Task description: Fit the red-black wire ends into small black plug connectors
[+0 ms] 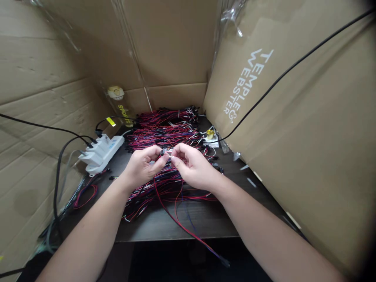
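Observation:
My left hand (143,166) pinches a small black connector (162,152) between thumb and forefinger. Close against it, my right hand (195,166) is closed, thumb and fingertips together on a thin wire end with a white tip (170,156). Whether the tip enters the connector is too small to tell. From below the hands a red, black and blue wire harness (188,231) trails over the table's front edge, ending in a dark plug (225,261). Piled bundles of red and black wires (164,135) lie under and behind both hands.
Cardboard walls (173,43) enclose the dark table (164,227) at the left, back and right. A white power strip (102,152) with plugged-in cables stands at the left. Behind it is a yellow-lettered bottle (125,109). One black cable (282,76) crosses the right side.

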Motion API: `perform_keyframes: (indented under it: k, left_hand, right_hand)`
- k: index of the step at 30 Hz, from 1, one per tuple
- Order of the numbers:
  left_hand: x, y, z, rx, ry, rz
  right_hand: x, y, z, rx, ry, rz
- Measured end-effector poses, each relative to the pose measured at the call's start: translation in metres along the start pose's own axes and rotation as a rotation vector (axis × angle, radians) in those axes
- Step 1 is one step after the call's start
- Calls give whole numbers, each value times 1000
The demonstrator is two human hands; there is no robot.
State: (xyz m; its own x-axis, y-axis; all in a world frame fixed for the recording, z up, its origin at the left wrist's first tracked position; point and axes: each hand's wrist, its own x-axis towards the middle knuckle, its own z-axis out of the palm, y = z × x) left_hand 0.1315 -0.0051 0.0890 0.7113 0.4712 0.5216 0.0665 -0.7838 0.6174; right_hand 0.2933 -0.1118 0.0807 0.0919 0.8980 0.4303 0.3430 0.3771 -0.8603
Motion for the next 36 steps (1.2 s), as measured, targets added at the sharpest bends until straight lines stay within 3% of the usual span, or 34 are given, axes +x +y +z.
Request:
perform_keyframes:
  k: [5, 10, 18, 23, 29, 36]
  left_hand:
    - [0, 2, -3, 24, -32, 99]
    - [0, 1, -8, 40, -39, 159]
    - [-1, 5, -13, 118, 33, 239]
    - [-2, 4, -15, 156, 86, 285]
    - [-3, 5, -18, 82, 31, 270]
    - [-4, 10, -18, 87, 10, 273]
  right_hand:
    - [-1, -3, 2, 93, -51, 132]
    - [-3, -7, 1, 96, -42, 135]
    - [-4, -8, 1, 92, -34, 69]
    - [-6, -2, 1, -57, 6, -72]
    - [-8, 0, 3, -155, 74, -237]
    - [-11, -5, 6, -171, 84, -214]
